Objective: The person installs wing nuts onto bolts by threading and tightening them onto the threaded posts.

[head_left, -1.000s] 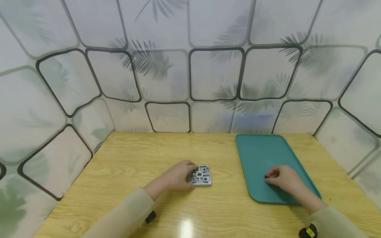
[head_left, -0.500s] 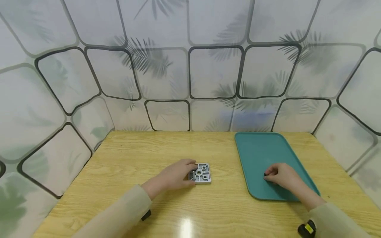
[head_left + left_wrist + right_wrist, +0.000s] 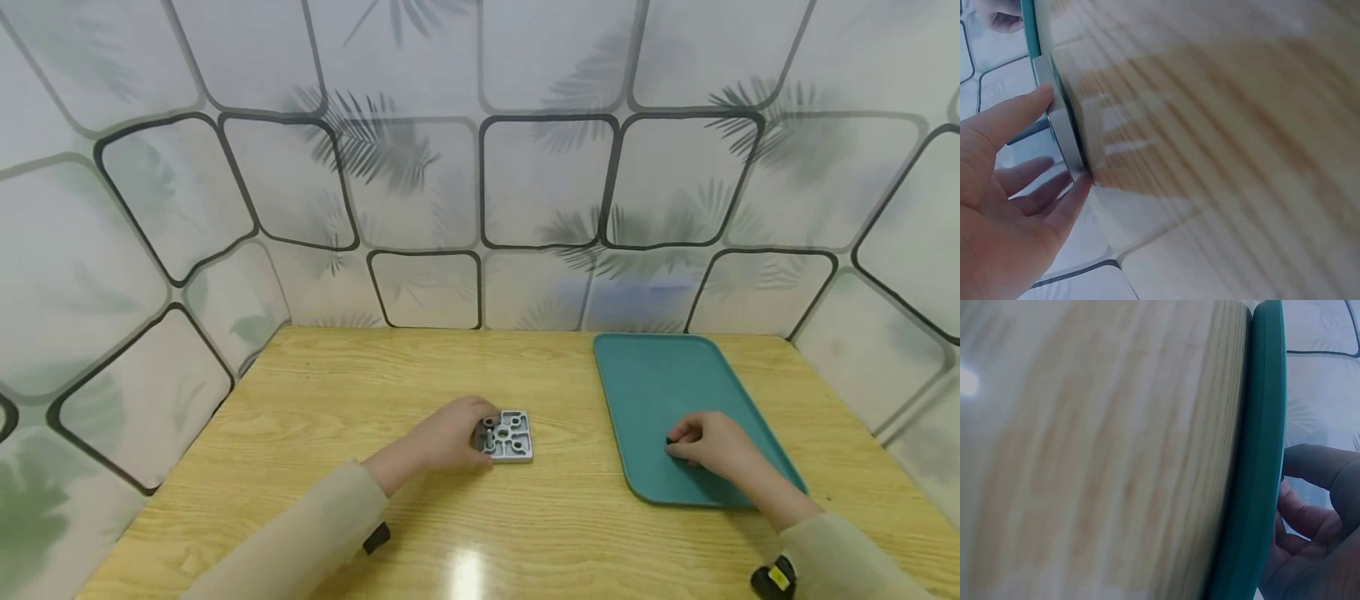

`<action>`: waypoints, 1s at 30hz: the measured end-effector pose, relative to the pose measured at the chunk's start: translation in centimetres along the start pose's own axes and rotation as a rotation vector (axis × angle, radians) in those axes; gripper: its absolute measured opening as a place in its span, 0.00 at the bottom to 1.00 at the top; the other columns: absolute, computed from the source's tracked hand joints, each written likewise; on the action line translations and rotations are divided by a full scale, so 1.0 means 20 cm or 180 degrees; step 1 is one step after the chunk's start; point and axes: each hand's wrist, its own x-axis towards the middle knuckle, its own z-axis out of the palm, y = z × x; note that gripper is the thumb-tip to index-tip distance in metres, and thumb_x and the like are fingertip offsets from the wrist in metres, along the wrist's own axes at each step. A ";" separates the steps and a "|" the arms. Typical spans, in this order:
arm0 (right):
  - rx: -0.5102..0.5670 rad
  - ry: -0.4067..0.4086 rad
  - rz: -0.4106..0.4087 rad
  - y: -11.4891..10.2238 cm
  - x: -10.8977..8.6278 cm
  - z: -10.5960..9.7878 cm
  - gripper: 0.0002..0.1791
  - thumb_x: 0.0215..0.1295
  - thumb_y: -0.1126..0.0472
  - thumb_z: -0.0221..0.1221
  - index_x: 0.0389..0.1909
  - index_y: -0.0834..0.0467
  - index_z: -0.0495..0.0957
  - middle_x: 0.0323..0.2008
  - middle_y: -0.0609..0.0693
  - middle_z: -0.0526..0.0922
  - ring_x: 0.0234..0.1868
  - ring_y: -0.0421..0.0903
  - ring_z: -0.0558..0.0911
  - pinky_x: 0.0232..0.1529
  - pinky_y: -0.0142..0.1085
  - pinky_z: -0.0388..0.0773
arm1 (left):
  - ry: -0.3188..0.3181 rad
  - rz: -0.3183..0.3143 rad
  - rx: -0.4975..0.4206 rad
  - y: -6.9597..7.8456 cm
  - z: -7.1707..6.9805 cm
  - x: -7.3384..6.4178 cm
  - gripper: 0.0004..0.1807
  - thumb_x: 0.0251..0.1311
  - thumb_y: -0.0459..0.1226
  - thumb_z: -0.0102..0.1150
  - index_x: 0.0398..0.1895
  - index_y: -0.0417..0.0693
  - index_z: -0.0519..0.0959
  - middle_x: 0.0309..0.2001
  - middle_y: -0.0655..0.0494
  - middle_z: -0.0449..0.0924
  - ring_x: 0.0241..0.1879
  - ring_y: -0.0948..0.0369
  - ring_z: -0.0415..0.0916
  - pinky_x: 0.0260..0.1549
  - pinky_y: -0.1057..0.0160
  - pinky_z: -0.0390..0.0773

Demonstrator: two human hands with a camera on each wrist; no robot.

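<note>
A square metal plate point(image 3: 516, 446) with ribs and round holes lies on the wooden table near its middle. My left hand point(image 3: 450, 437) grips its left side, thumb at the near edge and fingers at the far one. In the left wrist view a threaded bolt point(image 3: 1030, 132) sticks up from the plate point(image 3: 1065, 128) beside the thumb. Over the teal tray point(image 3: 652, 375), thumb and fingers of my right hand point(image 3: 712, 446) pinch a small black piece point(image 3: 669, 442); I cannot tell its kind. The tray's rim point(image 3: 1263, 425) stands in front of that hand in the right wrist view.
The tray takes up the right part of the wooden table point(image 3: 360, 375), reaching toward its far edge. Behind and at both sides hangs a pale patterned curtain point(image 3: 540, 183). Each wrist carries a dark strapped device point(image 3: 774, 577).
</note>
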 end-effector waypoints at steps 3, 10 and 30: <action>0.0021 -0.0002 0.0004 0.00 0.00 0.00 0.09 0.66 0.65 0.70 0.39 0.68 0.84 0.32 0.54 0.86 0.29 0.43 0.84 0.32 0.38 0.83 | 0.0038 -0.0081 -0.0078 0.00 0.00 0.00 0.45 0.55 0.41 0.82 0.74 0.38 0.72 0.72 0.41 0.74 0.71 0.45 0.73 0.74 0.46 0.71; 0.0048 -0.0017 -0.0002 0.00 -0.01 0.00 0.09 0.66 0.65 0.69 0.39 0.68 0.84 0.32 0.54 0.86 0.29 0.43 0.84 0.32 0.37 0.83 | 0.0091 -0.0263 -0.0050 0.00 -0.01 -0.01 0.46 0.53 0.44 0.83 0.73 0.39 0.73 0.71 0.42 0.75 0.70 0.45 0.74 0.73 0.46 0.71; 0.0170 -0.0027 0.0010 0.00 -0.02 0.00 0.08 0.66 0.67 0.68 0.40 0.69 0.83 0.33 0.55 0.86 0.30 0.43 0.85 0.33 0.38 0.85 | -0.0025 -0.0163 -0.0157 -0.01 -0.01 0.00 0.39 0.56 0.39 0.80 0.70 0.38 0.76 0.71 0.43 0.76 0.72 0.45 0.73 0.75 0.46 0.70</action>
